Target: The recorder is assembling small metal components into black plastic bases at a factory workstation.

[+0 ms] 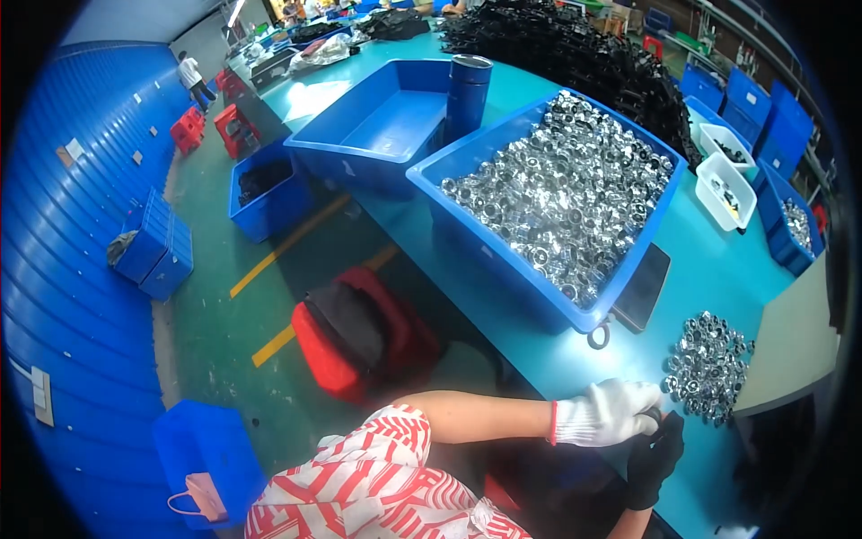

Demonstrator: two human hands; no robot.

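Note:
My left hand (611, 413), in a white knit glove with a red cuff edge, meets my right hand (655, 460), in a black glove, above the front edge of the teal table. Both have their fingers closed together. Whatever sits between the fingertips is small and mostly covered; I cannot make it out. Just beyond them lies a loose pile of small shiny silver round parts (709, 366). A big blue bin (489, 256) on the table is filled with similar shiny parts. Between bin and hands rests a small grey ring (599, 336).
A dark flat phone-like slab (645, 287) lies beside the bin. Behind stand another blue bin (359, 153), a dark blue cylinder (468, 94), a heap of black parts (575, 54) and white trays (725, 193). A beige panel (790, 332) rises at right. Red stools (332, 359) stand on the floor.

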